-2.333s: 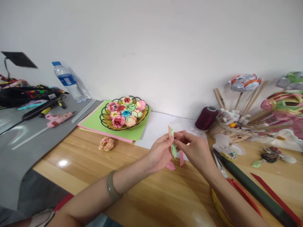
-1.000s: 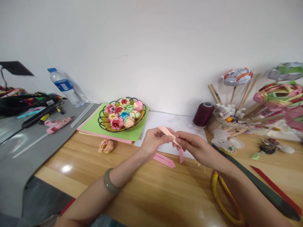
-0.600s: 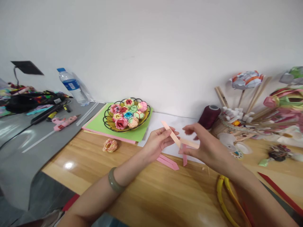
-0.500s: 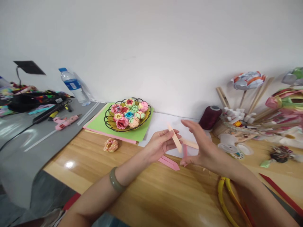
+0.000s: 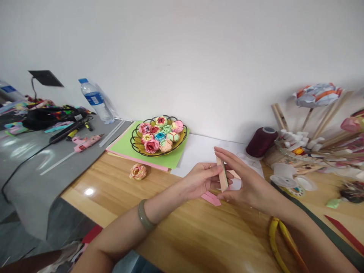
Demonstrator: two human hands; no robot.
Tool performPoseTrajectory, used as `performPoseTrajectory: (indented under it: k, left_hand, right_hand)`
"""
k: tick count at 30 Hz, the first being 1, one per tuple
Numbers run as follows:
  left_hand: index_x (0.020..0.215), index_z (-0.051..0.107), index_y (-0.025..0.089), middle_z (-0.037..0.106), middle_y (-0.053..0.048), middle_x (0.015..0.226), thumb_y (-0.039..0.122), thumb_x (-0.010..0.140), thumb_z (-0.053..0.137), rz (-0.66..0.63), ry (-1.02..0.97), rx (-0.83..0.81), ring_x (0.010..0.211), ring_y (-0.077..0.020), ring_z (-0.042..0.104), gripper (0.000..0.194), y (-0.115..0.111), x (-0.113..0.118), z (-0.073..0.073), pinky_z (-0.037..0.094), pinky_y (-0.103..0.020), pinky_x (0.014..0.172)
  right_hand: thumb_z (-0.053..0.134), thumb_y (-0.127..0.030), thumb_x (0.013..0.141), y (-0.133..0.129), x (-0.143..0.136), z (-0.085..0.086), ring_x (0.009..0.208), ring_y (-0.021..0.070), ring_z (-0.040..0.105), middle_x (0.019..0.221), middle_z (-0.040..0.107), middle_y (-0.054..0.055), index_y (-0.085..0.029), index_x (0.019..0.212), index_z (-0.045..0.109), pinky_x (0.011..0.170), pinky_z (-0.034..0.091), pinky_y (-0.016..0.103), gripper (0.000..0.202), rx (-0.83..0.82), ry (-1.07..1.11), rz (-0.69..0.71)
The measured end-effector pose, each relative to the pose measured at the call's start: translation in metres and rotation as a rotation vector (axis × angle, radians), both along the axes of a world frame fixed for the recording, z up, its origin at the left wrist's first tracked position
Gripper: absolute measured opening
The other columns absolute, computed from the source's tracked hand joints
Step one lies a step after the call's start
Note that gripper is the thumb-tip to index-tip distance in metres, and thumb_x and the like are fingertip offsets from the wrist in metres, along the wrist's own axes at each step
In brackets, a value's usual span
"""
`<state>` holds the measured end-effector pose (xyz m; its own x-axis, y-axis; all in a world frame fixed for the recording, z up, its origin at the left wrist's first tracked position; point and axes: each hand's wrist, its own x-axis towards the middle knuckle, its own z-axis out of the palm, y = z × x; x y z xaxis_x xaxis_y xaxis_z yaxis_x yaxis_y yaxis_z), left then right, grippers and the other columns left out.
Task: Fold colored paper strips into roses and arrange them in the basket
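Note:
My left hand (image 5: 200, 178) pinches a small stack of peach paper strips (image 5: 222, 178) between thumb and fingers. A thin green edge shows along its side. Around the same stack curves my right hand (image 5: 251, 185), its fingertips at the upper end and its thumb by the lower end. Just below the hands, pink paper strips (image 5: 212, 198) with pointed ends lie on the wooden table (image 5: 182, 231). Another peach piece shows partly behind the right fingers.
A wire basket (image 5: 133, 146) of paper flowers stands on green paper (image 5: 179, 161), with a loose flower (image 5: 138, 171) in front. Yellow scissor-like handles (image 5: 274, 242) lie near my right forearm. A maroon thread spool (image 5: 261, 142), a pink glue gun (image 5: 87, 143) and a bottle (image 5: 95, 99) stand around.
My right hand has closed in from the right, its fingers coming to the ends of the paper strips. The stack has turned more upright in my left hand. The view has shifted slightly.

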<state>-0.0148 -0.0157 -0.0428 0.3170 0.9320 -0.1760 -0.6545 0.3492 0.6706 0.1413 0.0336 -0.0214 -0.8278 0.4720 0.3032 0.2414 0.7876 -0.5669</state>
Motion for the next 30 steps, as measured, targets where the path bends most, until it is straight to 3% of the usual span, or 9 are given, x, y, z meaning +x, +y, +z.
performPoseTrajectory:
  k: [6,9,13,16,19,21,23,27,30]
  left_hand:
    - [0.073,0.059,0.010,0.063,-0.004,0.069,0.033,0.071,0.070,0.027,0.025,0.045,0.063,-0.0128,0.062,0.026,0.000,0.001,-0.003,0.049,-0.023,0.060]
    - [0.063,0.054,0.010,0.058,-0.003,0.062,0.035,0.070,0.069,0.006,0.056,0.051,0.062,-0.0131,0.061,0.030,-0.001,0.001,-0.004,0.046,-0.021,0.055]
    - [0.078,0.057,0.010,0.053,0.001,0.059,0.025,0.073,0.065,0.095,0.085,-0.022,0.057,-0.0111,0.056,0.018,0.000,-0.004,0.002,0.047,-0.023,0.055]
    - [0.082,0.056,0.010,0.048,0.004,0.057,0.014,0.079,0.057,0.250,0.069,-0.034,0.054,-0.0074,0.051,0.005,0.003,-0.010,0.009,0.049,-0.026,0.067]
    - [0.080,0.053,0.012,0.044,0.005,0.056,0.011,0.082,0.049,0.351,0.050,-0.033,0.052,-0.0063,0.047,0.005,0.006,-0.016,0.013,0.048,-0.024,0.066]
    - [0.080,0.053,0.012,0.043,0.005,0.056,0.012,0.083,0.047,0.385,0.056,-0.031,0.051,-0.0059,0.045,0.007,0.008,-0.017,0.012,0.046,-0.022,0.060]
    - [0.081,0.053,0.012,0.042,0.005,0.056,0.013,0.083,0.048,0.389,0.068,-0.027,0.050,-0.0057,0.044,0.005,0.009,-0.017,0.008,0.043,-0.020,0.056]
    - [0.082,0.056,0.011,0.041,0.005,0.056,0.013,0.079,0.052,0.368,0.084,-0.022,0.049,-0.0058,0.042,0.005,0.009,-0.014,0.002,0.040,-0.019,0.053]
    - [0.083,0.056,0.011,0.040,0.005,0.056,0.013,0.079,0.051,0.378,0.094,-0.011,0.049,-0.0057,0.040,0.006,0.010,-0.015,0.002,0.039,-0.019,0.053]
  right_hand:
    - [0.066,-0.021,0.072,-0.001,-0.005,-0.012,0.131,0.0241,0.033,0.146,0.026,0.015,-0.022,0.142,0.019,0.103,0.036,0.039,0.084,0.127,-0.083,-0.097]
    - [0.066,-0.020,0.071,-0.003,-0.007,-0.015,0.131,0.0263,0.031,0.147,0.023,0.016,-0.021,0.143,0.015,0.102,0.037,0.042,0.088,0.152,-0.131,-0.118]
    - [0.069,-0.031,0.070,-0.002,-0.002,-0.004,0.134,0.0292,0.022,0.150,0.008,0.016,-0.022,0.144,0.005,0.101,0.037,0.044,0.098,0.122,-0.060,-0.183]
    - [0.065,-0.039,0.073,-0.002,0.003,0.010,0.126,0.0279,0.037,0.139,0.035,0.016,-0.018,0.136,0.028,0.098,0.038,0.042,0.075,0.073,-0.042,-0.201]
    - [0.055,-0.032,0.081,-0.008,-0.002,0.014,0.093,0.0219,0.059,0.105,0.061,0.009,-0.018,0.108,0.054,0.079,0.047,0.035,0.030,-0.032,-0.265,-0.207]
    - [0.052,-0.024,0.081,-0.017,-0.010,0.009,0.079,0.0202,0.060,0.090,0.064,0.007,-0.017,0.092,0.059,0.068,0.045,0.031,0.014,-0.026,-0.475,-0.207]
    - [0.052,-0.017,0.077,-0.027,-0.021,-0.001,0.080,0.0218,0.059,0.088,0.063,0.008,-0.016,0.085,0.060,0.063,0.041,0.029,0.011,0.019,-0.591,-0.186]
    - [0.049,-0.012,0.074,-0.040,-0.033,-0.016,0.079,0.0207,0.057,0.089,0.062,0.009,-0.016,0.081,0.059,0.056,0.034,0.026,0.013,0.006,-0.598,-0.184]
    - [0.046,-0.011,0.075,-0.041,-0.031,-0.017,0.075,0.0184,0.057,0.085,0.063,0.007,-0.017,0.077,0.059,0.054,0.031,0.025,0.015,-0.021,-0.589,-0.179]
